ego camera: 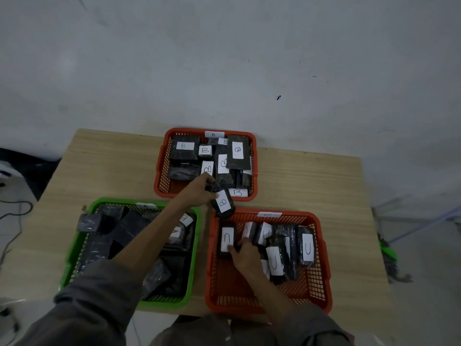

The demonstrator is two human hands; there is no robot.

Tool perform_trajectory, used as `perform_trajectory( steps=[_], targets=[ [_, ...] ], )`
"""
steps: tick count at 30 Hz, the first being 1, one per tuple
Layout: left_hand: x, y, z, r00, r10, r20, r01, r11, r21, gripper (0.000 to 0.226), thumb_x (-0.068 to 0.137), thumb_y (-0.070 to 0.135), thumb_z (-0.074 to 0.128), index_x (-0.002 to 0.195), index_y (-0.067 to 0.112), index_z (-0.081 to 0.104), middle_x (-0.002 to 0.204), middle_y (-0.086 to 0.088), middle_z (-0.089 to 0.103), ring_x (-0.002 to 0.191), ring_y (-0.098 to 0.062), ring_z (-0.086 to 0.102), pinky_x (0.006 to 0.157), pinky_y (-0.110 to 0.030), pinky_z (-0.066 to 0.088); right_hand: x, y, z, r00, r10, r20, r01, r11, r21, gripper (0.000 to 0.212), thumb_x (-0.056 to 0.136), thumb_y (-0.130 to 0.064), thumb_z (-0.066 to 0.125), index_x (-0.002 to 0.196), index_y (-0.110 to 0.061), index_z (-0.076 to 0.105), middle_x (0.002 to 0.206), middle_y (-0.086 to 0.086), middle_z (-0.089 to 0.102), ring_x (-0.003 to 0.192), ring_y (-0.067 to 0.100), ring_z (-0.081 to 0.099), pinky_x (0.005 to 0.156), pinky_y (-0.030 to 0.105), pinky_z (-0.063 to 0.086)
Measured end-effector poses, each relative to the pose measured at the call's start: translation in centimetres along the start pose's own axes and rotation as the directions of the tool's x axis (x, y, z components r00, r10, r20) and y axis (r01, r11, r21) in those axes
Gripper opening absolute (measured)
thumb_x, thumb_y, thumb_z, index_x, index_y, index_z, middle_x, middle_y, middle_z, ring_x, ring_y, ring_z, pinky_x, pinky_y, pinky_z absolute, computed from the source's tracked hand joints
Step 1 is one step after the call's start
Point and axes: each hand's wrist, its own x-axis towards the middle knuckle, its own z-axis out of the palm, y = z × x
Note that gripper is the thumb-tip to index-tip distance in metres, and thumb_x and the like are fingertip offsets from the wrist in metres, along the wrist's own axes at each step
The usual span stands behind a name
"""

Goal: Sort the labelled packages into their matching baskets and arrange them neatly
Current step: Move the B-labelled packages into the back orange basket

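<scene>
Head view, nearest first: the right hand (245,255) reaches into the C basket (321,260), fingers curled onto the edge of a C package (227,242) at the basket's left wall, probably nudging it square so the row stands neatly; whether it truly pinches the package or only presses it is hard to tell from this angle. Beside it, more C packages (307,247) stand on edge, labels up, packed side by side. To the left, the green basket (74,248) holds a loose heap of dark packages, their labels mostly hidden under the left forearm, which crosses over it. Farther out, the left hand (199,193) grips one end of a B package (222,203), holding it in the air over the gap between the baskets, just short of the B basket (162,171). That suits a carry towards its matching home. Inside that basket the B packages lie flat and overlapping, so tidying looks unfinished there.
</scene>
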Motion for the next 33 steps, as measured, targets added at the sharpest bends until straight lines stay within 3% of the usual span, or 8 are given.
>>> perform_trajectory(
  steps=[2, 6, 8, 12, 17, 22, 26, 33],
  targets=[
    [0.4, 0.0, -0.2, 1.000, 0.005, 0.011, -0.004, 1.000, -0.023, 0.032, 0.083, 0.011, 0.074, 0.094, 0.028, 0.049, 0.107, -0.001, 0.063, 0.104, -0.022, 0.062, 0.090, -0.039, 0.054, 0.2, 0.2, -0.7, 0.996, -0.052, -0.070, 0.041, 0.988, -0.150, 0.036, 0.095, -0.041, 0.062, 0.105, -0.007, 0.063, 0.097, 0.008, 0.070, 0.089, 0.024, 0.069, 0.075, 0.032, 0.057],
    [1.2, -0.2, -0.6, 0.999, 0.003, 0.052, 0.001, 0.997, -0.076, 0.030, 0.084, 0.010, 0.074, 0.098, 0.025, 0.052, 0.110, -0.005, 0.066, 0.105, -0.024, 0.064, 0.091, -0.040, 0.054, 0.9, -0.5, -2.7, 0.973, -0.089, -0.214, 0.086, 0.996, -0.025, 0.040, 0.096, -0.030, 0.061, 0.063, -0.008, 0.061, 0.056, 0.000, 0.059, 0.048, 0.007, 0.054, 0.054, 0.032, 0.054],
    [1.7, -0.1, -0.9, 0.996, -0.008, 0.086, 0.019, 0.991, -0.131, 0.030, 0.085, 0.006, 0.072, 0.106, 0.017, 0.055, 0.116, -0.012, 0.066, 0.109, -0.028, 0.063, 0.095, -0.047, 0.054, 1.5, -1.0, -3.8, 0.983, -0.054, -0.175, 0.054, 0.999, -0.004, 0.045, 0.096, -0.026, 0.062, 0.054, -0.012, 0.053, 0.050, -0.002, 0.053, 0.041, 0.003, 0.045, 0.048, 0.025, 0.044],
    [2.3, 0.5, -1.5, 0.990, -0.056, 0.132, 0.086, 0.970, -0.229, 0.034, 0.087, 0.004, 0.069, 0.116, 0.012, 0.056, 0.115, -0.014, 0.066, 0.104, -0.027, 0.064, 0.086, -0.040, 0.057, 1.9, -1.7, -5.9, 0.983, 0.090, 0.160, -0.082, 0.995, -0.061, 0.032, 0.095, -0.025, 0.059, 0.076, -0.001, 0.067, 0.063, 0.009, 0.067, 0.046, 0.013, 0.058, 0.048, 0.025, 0.050],
    [2.6, 0.8, -2.7, 0.986, -0.106, 0.128, 0.142, 0.938, -0.316, 0.030, 0.089, 0.012, 0.069, 0.116, 0.021, 0.059, 0.107, -0.004, 0.072, 0.095, -0.017, 0.068, 0.076, -0.030, 0.056, 3.3, -5.0, -7.4, 0.976, 0.028, -0.214, 0.029, 0.965, 0.261, 0.035, 0.100, -0.025, 0.054, 0.084, 0.003, 0.067, 0.076, 0.017, 0.071, 0.061, 0.021, 0.062, 0.068, 0.044, 0.058],
    [2.5, 0.4, -4.0, 0.971, -0.200, 0.134, 0.240, 0.752, -0.614, 0.033, 0.088, 0.009, 0.069, 0.120, 0.014, 0.061, 0.110, -0.003, 0.072, 0.099, -0.018, 0.068, 0.068, -0.027, 0.052, 4.9, -11.5, -7.8, 0.993, -0.021, -0.112, 0.079, 0.831, 0.551, 0.036, 0.095, -0.062, 0.050, 0.099, -0.030, 0.067, 0.091, -0.006, 0.074, 0.082, 0.011, 0.071, 0.067, 0.025, 0.051],
    [2.3, -1.1, -4.8, 0.962, -0.254, 0.101, 0.248, 0.652, -0.716, 0.032, 0.092, 0.005, 0.063, 0.123, 0.007, 0.060, 0.118, -0.011, 0.068, 0.104, -0.023, 0.063, 0.072, -0.028, 0.053, 7.0, -14.7, -5.9, 0.998, -0.031, -0.061, 0.063, 0.757, 0.650, 0.034, 0.096, -0.031, 0.066, 0.123, -0.013, 0.060, 0.104, -0.001, 0.072, 0.078, 0.012, 0.073, 0.057, 0.021, 0.054],
    [2.8, -4.9, -6.6, 0.855, -0.490, -0.173, 0.152, 0.554, -0.819, 0.029, 0.094, -0.005, 0.055, 0.122, -0.008, 0.055, 0.126, -0.025, 0.058, 0.108, -0.032, 0.060, 0.077, -0.029, 0.054, 10.0, -19.3, -0.7, 0.999, 0.027, 0.043, -0.048, 0.773, 0.633, 0.025, 0.097, -0.012, 0.063, 0.122, -0.007, 0.060, 0.113, 0.010, 0.069, 0.086, 0.013, 0.068, 0.066, 0.020, 0.057]
  ],
)
